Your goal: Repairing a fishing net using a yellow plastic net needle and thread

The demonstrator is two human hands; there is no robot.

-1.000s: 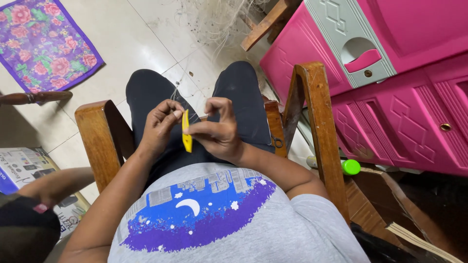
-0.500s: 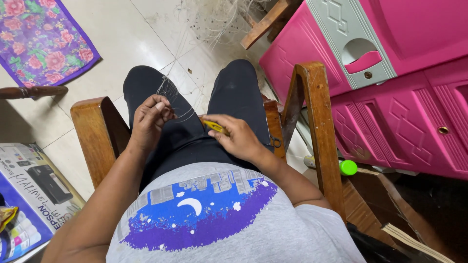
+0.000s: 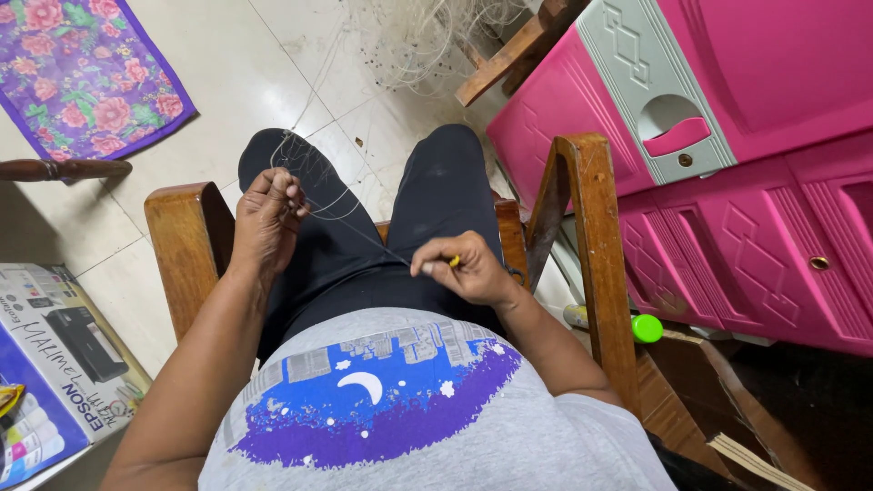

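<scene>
Fishing net [image 3: 305,177] is lying over the lap, left hand [image 3: 265,218] pinching its mesh closed, right hand [image 3: 464,268] gripping a small yellow netting needle [image 3: 452,262] and pulling thread [image 3: 364,238] tight. Yanking harder could probably snap or tangle it.

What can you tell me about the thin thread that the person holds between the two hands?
The thread is very fine and pale, like clear fishing line. It runs taut and slanted across the dark trousers, from the left hand down to the right hand. The left hand pinches it with a bunch of loose net, where loops curl beside the fingers. The right hand grips its other end together with a small yellow tool, mostly hidden. More tangled net lies on the tiled floor ahead.
</scene>
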